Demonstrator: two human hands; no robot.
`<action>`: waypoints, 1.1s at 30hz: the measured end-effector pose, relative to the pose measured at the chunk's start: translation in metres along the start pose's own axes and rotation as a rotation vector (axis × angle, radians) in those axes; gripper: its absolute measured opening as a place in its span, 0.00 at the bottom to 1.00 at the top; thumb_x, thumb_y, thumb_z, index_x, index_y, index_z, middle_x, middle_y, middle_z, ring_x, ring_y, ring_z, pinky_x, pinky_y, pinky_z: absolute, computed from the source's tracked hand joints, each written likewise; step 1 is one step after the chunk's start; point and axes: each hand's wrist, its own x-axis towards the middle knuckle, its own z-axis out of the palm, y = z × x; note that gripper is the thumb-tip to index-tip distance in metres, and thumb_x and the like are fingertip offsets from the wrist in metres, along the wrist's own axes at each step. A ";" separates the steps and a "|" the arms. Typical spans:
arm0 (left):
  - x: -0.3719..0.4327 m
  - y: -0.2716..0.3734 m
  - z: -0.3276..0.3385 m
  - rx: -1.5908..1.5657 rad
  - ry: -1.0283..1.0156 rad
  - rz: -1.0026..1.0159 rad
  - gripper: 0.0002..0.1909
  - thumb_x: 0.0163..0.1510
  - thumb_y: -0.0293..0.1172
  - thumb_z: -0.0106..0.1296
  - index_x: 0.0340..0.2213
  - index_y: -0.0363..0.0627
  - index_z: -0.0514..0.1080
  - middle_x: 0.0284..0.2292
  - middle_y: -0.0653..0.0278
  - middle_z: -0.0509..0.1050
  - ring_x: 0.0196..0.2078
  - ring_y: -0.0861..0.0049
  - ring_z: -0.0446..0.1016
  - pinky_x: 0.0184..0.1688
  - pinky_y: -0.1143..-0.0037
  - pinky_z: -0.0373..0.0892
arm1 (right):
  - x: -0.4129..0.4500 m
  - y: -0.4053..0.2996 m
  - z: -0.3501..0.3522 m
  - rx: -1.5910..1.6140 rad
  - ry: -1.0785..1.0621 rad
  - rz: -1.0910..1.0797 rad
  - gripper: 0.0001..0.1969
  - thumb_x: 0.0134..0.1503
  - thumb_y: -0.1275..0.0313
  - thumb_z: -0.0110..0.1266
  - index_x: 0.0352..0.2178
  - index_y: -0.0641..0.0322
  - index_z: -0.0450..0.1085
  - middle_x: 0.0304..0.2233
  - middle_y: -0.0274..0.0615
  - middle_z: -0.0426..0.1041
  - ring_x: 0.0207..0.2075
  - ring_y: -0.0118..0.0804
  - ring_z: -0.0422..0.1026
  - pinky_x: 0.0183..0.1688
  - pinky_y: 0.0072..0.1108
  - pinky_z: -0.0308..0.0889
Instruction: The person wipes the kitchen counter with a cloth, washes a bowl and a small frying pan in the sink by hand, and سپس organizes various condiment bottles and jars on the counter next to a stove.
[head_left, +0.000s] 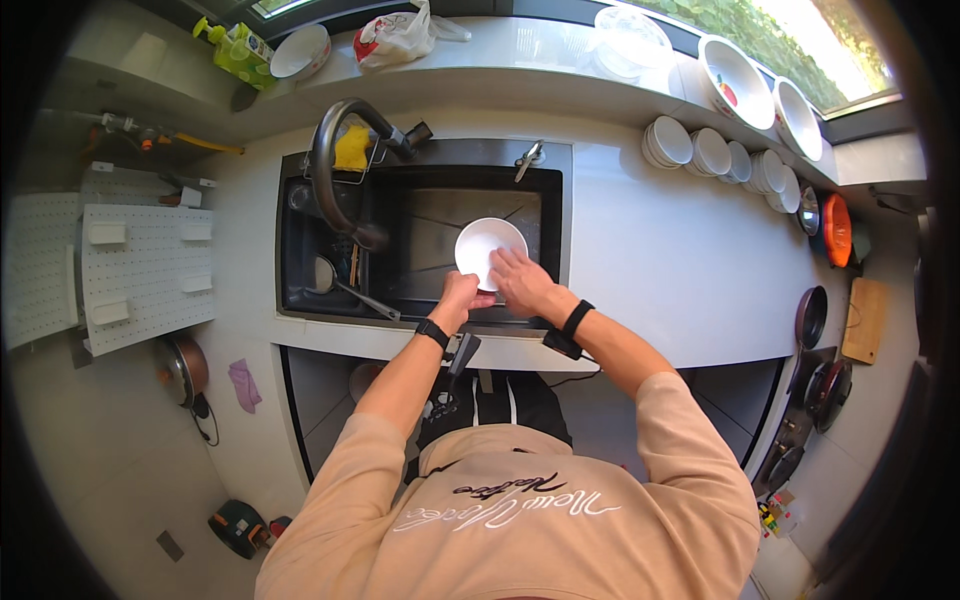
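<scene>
A white bowl (480, 244) is held tilted over the dark sink basin (442, 206), its inside facing up. My left hand (465, 292) grips the bowl's near rim, with fingers reaching beneath it. The fingers of my right hand (517, 279) lie over the bowl's right inner side; whether they press on it is hard to tell. Left of the bowl, the black faucet (326, 165) arches over the sink. A ladle (352, 289) and chopsticks (354, 262) rest in the sink's left part. Behind the faucet, a yellow cloth (352, 148) sits in a wire rack.
Stacks of white bowls (667, 140) line the counter's back right, near an orange dish (837, 230). Large bowls (735, 81), a plastic bag (397, 37) and a green bottle (244, 56) stand on the window ledge. A frying pan (811, 316) lies at far right.
</scene>
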 end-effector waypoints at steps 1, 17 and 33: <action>-0.005 -0.005 0.000 -0.007 -0.014 0.003 0.18 0.53 0.21 0.36 0.43 0.23 0.66 0.36 0.45 0.74 0.31 0.59 0.78 0.33 0.69 0.78 | 0.000 -0.009 0.009 0.013 0.083 0.021 0.24 0.39 0.70 0.58 0.40 0.71 0.68 0.56 0.61 0.60 0.60 0.55 0.59 0.64 0.36 0.51; -0.043 -0.028 -0.039 -0.111 -0.280 0.042 0.17 0.50 0.20 0.41 0.41 0.24 0.67 0.36 0.47 0.74 0.33 0.58 0.77 0.32 0.67 0.79 | -0.010 -0.059 -0.064 -0.028 -0.707 0.008 0.22 0.48 0.71 0.49 0.45 0.72 0.69 0.57 0.52 0.64 0.62 0.43 0.58 0.65 0.34 0.48; -0.011 0.025 -0.042 0.871 -0.046 0.664 0.11 0.43 0.26 0.55 0.30 0.31 0.76 0.31 0.44 0.77 0.35 0.53 0.78 0.40 0.63 0.74 | -0.039 -0.084 -0.088 -0.251 -0.091 -0.147 0.04 0.50 0.72 0.48 0.23 0.58 0.66 0.25 0.37 0.70 0.31 0.37 0.70 0.39 0.26 0.64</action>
